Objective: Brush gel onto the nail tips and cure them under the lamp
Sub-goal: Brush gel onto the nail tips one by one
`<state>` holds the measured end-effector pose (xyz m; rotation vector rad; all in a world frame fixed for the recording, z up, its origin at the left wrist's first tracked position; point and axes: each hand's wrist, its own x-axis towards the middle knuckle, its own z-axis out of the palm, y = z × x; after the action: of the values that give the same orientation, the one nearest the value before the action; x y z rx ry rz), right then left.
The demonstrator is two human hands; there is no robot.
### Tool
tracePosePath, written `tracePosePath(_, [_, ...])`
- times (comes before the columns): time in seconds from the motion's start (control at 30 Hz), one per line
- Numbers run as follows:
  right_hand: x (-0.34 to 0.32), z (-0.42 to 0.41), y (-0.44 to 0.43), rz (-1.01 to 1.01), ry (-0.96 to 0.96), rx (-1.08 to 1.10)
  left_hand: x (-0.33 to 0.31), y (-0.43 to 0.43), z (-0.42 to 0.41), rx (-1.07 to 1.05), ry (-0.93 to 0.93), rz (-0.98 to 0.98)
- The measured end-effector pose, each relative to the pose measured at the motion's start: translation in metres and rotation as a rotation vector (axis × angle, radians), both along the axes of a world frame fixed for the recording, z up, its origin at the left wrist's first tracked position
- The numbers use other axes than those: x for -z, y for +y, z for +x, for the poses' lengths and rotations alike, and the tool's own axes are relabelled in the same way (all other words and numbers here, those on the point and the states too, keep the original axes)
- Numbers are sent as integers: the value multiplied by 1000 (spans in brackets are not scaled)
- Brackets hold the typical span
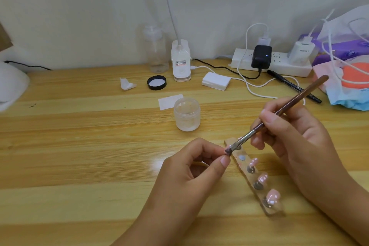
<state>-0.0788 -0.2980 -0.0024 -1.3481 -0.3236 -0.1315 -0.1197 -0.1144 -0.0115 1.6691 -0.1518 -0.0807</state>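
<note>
The brush is gripped in the right hand, long axis slanted: bristles down-left, handle toward the desk's far right corner. A nail tip is pinched in the left hand, met by the bristles, just above the holder strip near the front edge.

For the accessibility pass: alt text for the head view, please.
A person's right hand holds a brush whose bristles touch a small nail tip pinched in the left hand, above a wooden table. Beside the hands lies a wooden strip carrying pink nail tips; an open jar stands behind.
</note>
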Motion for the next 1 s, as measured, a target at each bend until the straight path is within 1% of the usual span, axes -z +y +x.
tracePosePath(0.4, [3,3,0,-43,-29,77,1,1,-1,-8,0,7])
tracePosePath(0.6, [1,5,-2,35,-2,101,1,0,0,-32,4,12])
tracePosePath(0.73, [1,3,-4,62,-14,46,1,-1,1,-32,7,6])
tracePosePath(0.87, [0,0,-2,-6,-46,-11,2,0,1,-33,1,22])
tracePosePath(1.0, [2,2,-1,-46,-68,79,3,0,1,-32,4,28])
